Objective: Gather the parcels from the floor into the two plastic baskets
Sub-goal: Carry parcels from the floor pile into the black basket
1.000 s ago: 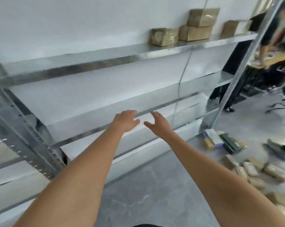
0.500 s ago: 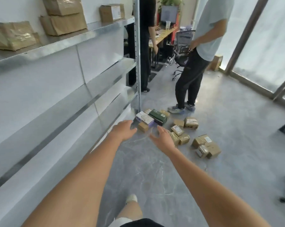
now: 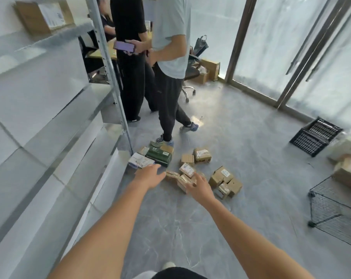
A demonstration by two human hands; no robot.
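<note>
Reach both arms out toward the parcels (image 3: 187, 170) scattered on the floor just beyond the metal shelf (image 3: 49, 121) foot, left hand (image 3: 148, 177) and right hand (image 3: 199, 188) empty with fingers loosely spread, then probably crouch low before gripping the nearest taped box.

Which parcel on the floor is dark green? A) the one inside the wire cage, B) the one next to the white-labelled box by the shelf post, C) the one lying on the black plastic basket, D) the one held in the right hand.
B: the dark green parcel lies on the floor beside the white-labelled box near the foot of the shelf post; both hands, the left hand and the right hand, hold nothing.
</note>
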